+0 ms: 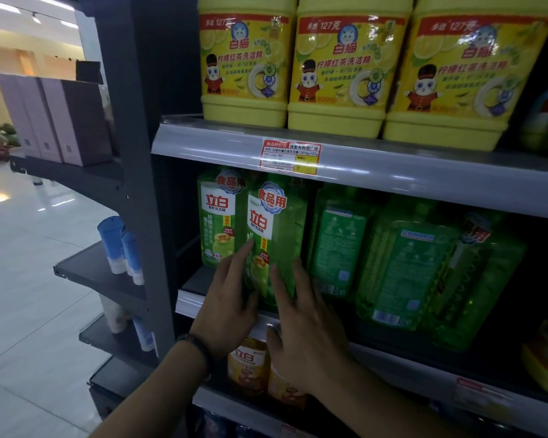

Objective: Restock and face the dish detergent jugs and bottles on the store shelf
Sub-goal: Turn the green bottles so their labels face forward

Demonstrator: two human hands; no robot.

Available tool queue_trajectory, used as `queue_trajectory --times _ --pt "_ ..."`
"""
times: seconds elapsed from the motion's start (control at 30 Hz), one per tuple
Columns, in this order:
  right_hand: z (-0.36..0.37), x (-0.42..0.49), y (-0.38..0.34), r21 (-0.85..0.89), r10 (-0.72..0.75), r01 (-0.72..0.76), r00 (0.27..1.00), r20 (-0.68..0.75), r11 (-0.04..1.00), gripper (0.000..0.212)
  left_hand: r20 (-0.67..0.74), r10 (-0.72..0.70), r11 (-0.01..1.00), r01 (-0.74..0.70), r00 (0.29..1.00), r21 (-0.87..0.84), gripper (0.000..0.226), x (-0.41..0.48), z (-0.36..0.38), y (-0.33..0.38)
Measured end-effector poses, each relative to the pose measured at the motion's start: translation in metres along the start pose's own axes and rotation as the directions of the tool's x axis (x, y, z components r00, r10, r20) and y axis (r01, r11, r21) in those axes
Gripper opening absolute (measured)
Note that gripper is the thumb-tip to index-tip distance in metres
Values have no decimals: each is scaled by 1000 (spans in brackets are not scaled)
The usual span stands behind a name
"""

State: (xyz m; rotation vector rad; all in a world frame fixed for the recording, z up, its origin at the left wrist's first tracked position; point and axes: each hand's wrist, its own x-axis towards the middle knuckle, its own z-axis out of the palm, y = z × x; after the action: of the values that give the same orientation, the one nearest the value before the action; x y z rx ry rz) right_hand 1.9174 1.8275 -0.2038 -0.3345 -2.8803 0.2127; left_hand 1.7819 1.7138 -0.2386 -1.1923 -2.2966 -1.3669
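On the middle shelf a green detergent bottle stands at the front edge, label forward. My left hand lies against its lower left side with straight fingers. My right hand presses its lower right side, fingers straight too. A second green bottle stands just behind and left of it. Three more green jugs to the right show their back labels, the rightmost ones tilted. Three yellow jugs line the upper shelf.
Orange bottles sit on the shelf below my hands. A price tag hangs on the upper shelf rail. The dark upright post borders the left; beyond it, side shelves hold pink boxes and blue tubes.
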Motion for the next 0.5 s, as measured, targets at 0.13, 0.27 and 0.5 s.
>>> queue_trajectory --times 0.13,0.27,0.5 --pt "-6 15 10 32 -7 6 999 40 999 94 12 -17 1000 17 1000 19 97 4 8 -3" --pt "-14 31 13 35 36 -39 994 103 999 97 41 -69 997 68 997 38 95 12 17 5" --pt "-12 48 22 63 117 -124 988 105 990 114 87 -74 989 62 993 136 99 26 24 0"
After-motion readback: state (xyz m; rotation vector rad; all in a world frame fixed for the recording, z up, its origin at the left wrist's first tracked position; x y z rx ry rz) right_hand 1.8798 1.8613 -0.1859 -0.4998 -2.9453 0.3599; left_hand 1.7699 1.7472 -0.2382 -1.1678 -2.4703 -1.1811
